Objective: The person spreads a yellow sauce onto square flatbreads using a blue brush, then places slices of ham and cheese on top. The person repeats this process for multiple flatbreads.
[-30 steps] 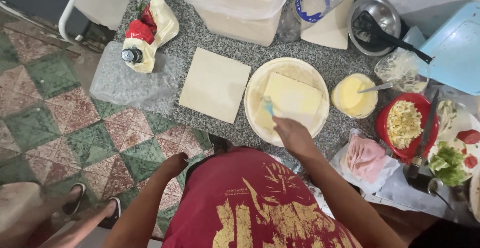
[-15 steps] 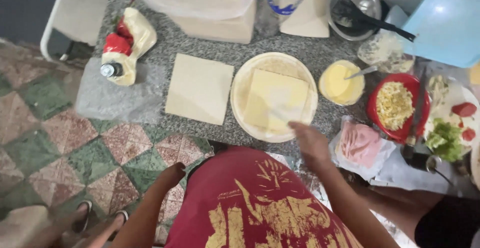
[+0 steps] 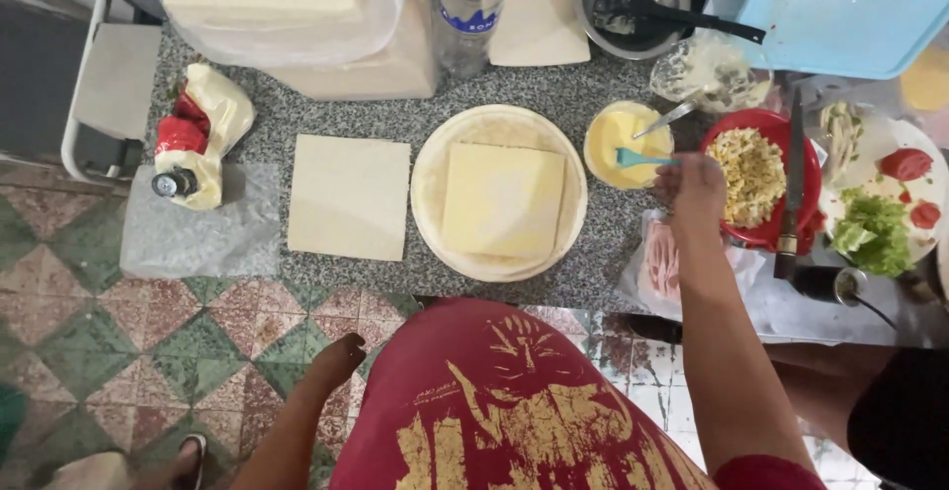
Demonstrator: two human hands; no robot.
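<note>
Speckled grey stone counter (image 3: 583, 104) fills the upper part of the head view, with patterned tiles (image 3: 119, 342) below and the person's red shirt (image 3: 504, 411) at the bottom edge. On the counter a round pale plate (image 3: 435, 203) holds a square sheet of pale dough or bread (image 3: 502, 201); a second square sheet (image 3: 348, 196) lies just beside it to the left. The right hand (image 3: 692, 188) is closed around a small turquoise spreader (image 3: 638, 159), whose blade end sits in the yellow sauce bowl (image 3: 618, 139), where a metal spoon (image 3: 664, 117) also leans. The left hand (image 3: 336, 359) hangs below the counter edge, loosely curled and holding nothing. A red bowl of chopped filling (image 3: 756, 174) stands touching the right hand's far side, with a dark-handled knife (image 3: 791, 188) laid across its rim.

The likely slip is a drip of sauce between bowl and plate, since the loaded spreader must cross bare counter. The wrist also sits close to the knife and the red bowl, so a careless draw back could knock either.

Against the frame a second earlier, the right hand has left the sheet on the plate, where it then held the spreader, and moved right to the sauce bowl. The left hand stays low.
</note>
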